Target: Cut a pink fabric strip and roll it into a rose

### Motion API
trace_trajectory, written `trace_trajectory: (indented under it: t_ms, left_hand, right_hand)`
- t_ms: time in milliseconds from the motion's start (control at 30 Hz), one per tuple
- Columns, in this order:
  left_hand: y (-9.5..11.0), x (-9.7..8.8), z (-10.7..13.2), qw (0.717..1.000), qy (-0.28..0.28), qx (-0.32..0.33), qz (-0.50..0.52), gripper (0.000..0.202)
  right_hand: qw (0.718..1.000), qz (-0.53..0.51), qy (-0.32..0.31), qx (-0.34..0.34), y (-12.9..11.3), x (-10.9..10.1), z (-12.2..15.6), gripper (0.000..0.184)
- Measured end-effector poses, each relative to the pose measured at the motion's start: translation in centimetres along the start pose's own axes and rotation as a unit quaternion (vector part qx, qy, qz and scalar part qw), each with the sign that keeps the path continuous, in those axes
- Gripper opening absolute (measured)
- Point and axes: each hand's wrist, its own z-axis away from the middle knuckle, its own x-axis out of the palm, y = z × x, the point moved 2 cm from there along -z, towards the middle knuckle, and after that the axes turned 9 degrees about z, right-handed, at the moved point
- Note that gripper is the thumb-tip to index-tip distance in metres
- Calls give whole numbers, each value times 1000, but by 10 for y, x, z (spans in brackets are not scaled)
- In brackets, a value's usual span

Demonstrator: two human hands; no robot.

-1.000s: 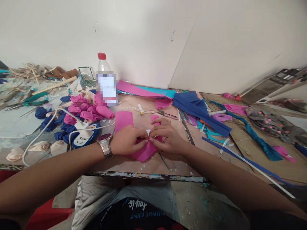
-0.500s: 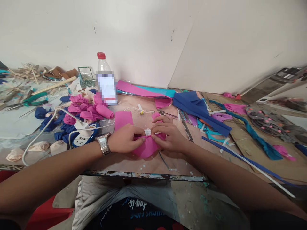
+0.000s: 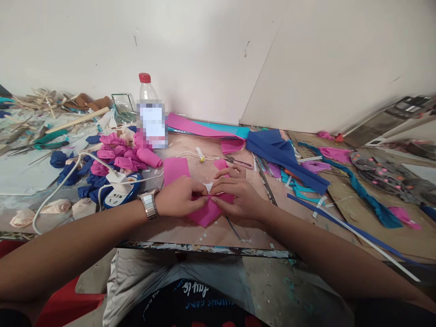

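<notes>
Pinching one pink sheet point(image 3: 207, 213) | left hand point(image 3: 179, 202), right hand point(image 3: 238, 197) fingers gripping | one bottle point(image 3: 151, 116)

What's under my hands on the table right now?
A folded pink sheet, pinched between left hand and right hand, lies on the table. A white scrap peeks out behind the fingers; the fold's middle is covered.

Your worktable point(image 3: 211, 236) carries a plastic bottle point(image 3: 150, 113) at the far left, pink rolls point(image 3: 122, 156) and a power strip point(image 3: 117, 193) just nearer. Blue sheets point(image 3: 282, 154) lie right of centre, a teal strip point(image 3: 361, 195) further right, and a pink square point(image 3: 175, 169) in the middle.
</notes>
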Motion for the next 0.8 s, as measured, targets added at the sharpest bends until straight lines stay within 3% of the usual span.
trace_trajectory:
  t_ms: [500, 800]
  left_hand:
    - [1, 0, 0, 998, -6, 6, -65, 30]
    - [-2, -2, 0, 999, -11, -22, -22, 31]
  right_hand:
    - [1000, -5, -17, 14, 2, 1, 1, 8]
    - [999, 10, -6, 32, 6, 0, 0, 7]
